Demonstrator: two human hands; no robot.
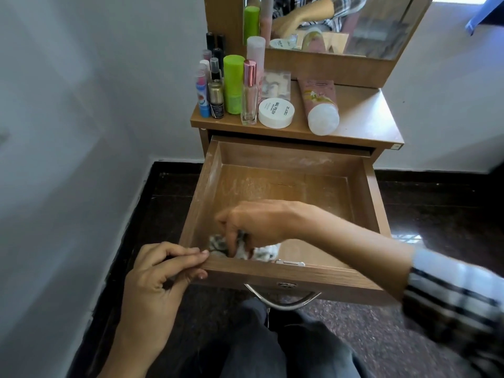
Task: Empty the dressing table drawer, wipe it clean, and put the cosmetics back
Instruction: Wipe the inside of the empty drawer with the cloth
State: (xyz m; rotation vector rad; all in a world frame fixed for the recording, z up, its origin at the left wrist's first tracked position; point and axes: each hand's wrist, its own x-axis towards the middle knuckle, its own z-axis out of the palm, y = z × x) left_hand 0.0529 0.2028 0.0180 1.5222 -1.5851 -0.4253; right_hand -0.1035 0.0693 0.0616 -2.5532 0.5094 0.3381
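Hidden: the cloth (261,251) is blurred and largely covered by the right hand (253,225); its pattern is unclear.
Drawer (373,192): pulled out at frame centre, long axis left to right, floor bare toward the upper half.
Right hand: fingers closed on the cloth, at the drawer's lower left corner.
Left hand (163,271): pinching the drawer's front rim, lower left.
Cosmetics (233,83): upright on the desk (365,115), upper centre; pink tube (319,105) lying flat.

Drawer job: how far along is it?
Emptying looks done: the drawer holds only a cloth, and the cosmetics stand on the tabletop. Wiping is in hand: the right hand presses the cloth at the front while the left hand steadies the corner. Pale dust remains; restocking is left.
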